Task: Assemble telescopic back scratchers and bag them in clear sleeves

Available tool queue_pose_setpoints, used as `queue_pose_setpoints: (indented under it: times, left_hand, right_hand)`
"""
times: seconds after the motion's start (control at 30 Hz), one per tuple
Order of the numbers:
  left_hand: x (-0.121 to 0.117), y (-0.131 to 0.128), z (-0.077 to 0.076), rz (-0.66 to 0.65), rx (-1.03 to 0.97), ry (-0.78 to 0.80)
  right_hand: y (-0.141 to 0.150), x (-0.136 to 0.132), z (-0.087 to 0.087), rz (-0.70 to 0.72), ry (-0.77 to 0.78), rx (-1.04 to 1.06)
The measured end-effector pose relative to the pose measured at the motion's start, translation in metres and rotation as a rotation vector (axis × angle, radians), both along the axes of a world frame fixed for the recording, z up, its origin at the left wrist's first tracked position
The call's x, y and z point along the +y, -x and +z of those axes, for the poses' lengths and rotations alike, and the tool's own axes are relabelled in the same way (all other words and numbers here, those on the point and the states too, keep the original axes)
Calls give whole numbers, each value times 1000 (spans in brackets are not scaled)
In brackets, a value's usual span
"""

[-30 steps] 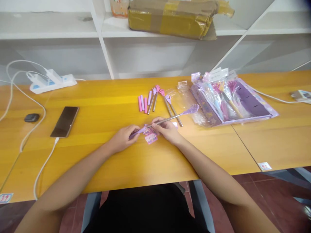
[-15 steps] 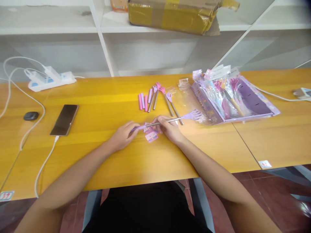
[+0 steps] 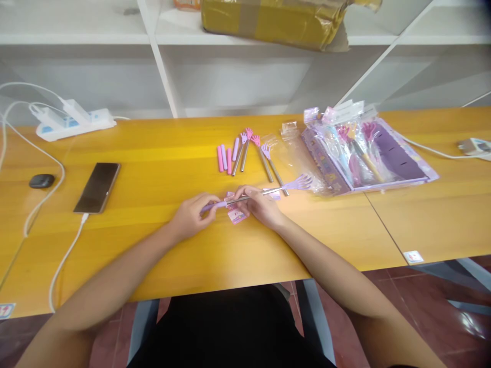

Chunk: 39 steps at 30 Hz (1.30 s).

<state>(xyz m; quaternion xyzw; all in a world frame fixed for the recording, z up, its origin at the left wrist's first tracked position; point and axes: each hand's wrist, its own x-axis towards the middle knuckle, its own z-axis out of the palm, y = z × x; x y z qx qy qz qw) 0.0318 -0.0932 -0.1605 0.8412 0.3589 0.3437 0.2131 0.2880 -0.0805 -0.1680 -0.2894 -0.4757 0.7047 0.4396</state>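
My left hand [image 3: 195, 213] is closed around a purple handle sleeve [image 3: 215, 205], whose right end meets the metal rod of a back scratcher. Further along that rod, my right hand [image 3: 261, 206] grips it with thumb and fingers. The back scratcher [image 3: 298, 182] has a purple claw head pointing right. Beneath the hands lie pink printed cards [image 3: 238, 215], partly covered by my fingers. Beyond them rest several loose pink and purple handle sleeves [image 3: 229, 161] and several back scratchers [image 3: 264, 162] with bare metal rods and pink or purple claw heads.
A purple display box [image 3: 402, 153] with wrapped scratchers stands at the right, clear plastic bags [image 3: 293, 148] beside it. On the left are a charging phone [image 3: 97, 187], a black mouse [image 3: 41, 181], a power strip [image 3: 76, 124] and white cables. A taped carton [image 3: 268, 20] sits on the shelf.
The sleeve and rod have come into line, and more of the sleeve shows beside my left hand. My right hand has shifted slightly left along with the scratcher. The view has moved a little.
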Motion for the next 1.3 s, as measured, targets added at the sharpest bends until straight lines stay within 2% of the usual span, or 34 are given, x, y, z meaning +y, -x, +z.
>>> queue_pose_setpoints:
  times: [0.17, 0.33, 0.77, 0.93, 1.0, 1.17, 1.3]
  left_hand:
    - [-7, -6, 1, 49, -64, -49]
    - [-10, -8, 3, 40, -60, -87]
    - [-16, -16, 4, 83, -171, -1]
    - [-12, -17, 2, 97, -174, 30]
    - [-9, -15, 1, 129, -172, 45]
    - [-1, -8, -1, 224, -167, 143]
    - [4, -6, -3, 279, -244, 207]
  right_hand:
    - [6, -2, 2, 5, -18, 43]
    - [8, -3, -3, 12, -40, 67]
    - [20, -10, -12, -34, -124, 75]
    - [24, -8, -13, 7, -89, 14]
    - [17, -1, -10, -63, -71, -37]
    - [-19, 23, 2, -491, -43, 50]
    - [-36, 30, 5, -595, -30, 27]
